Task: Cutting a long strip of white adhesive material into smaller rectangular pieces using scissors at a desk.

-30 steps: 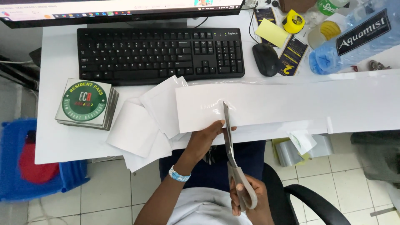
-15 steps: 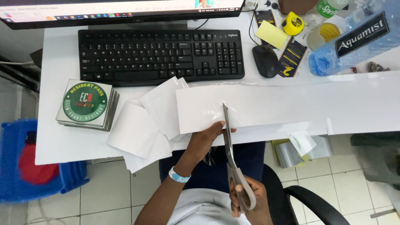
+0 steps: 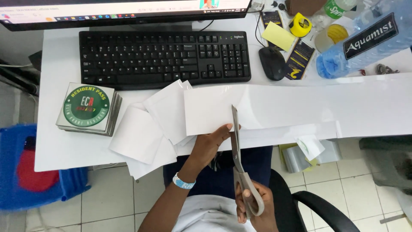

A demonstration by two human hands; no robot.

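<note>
My right hand (image 3: 254,207) grips the grey handles of a long pair of scissors (image 3: 237,150). The blades point away from me and cut into a long glossy white sheet (image 3: 300,107) that lies across the desk's front edge. My left hand (image 3: 210,144) pinches the sheet's near edge just left of the blades, holding the left portion. A beaded band is on that wrist. Left of the sheet lie several cut white squares (image 3: 148,129) in a loose overlapping pile.
A stack of square cards with a round green sticker on top (image 3: 88,108) sits at the left. Behind are a black keyboard (image 3: 163,58), a black mouse (image 3: 271,63), a large blue water bottle (image 3: 365,38) and a yellow tape roll (image 3: 300,25). A blue bin (image 3: 30,172) stands on the floor at the left.
The scissors' blades have closed a little along the cut line. Both hands stay in nearly the same place.
</note>
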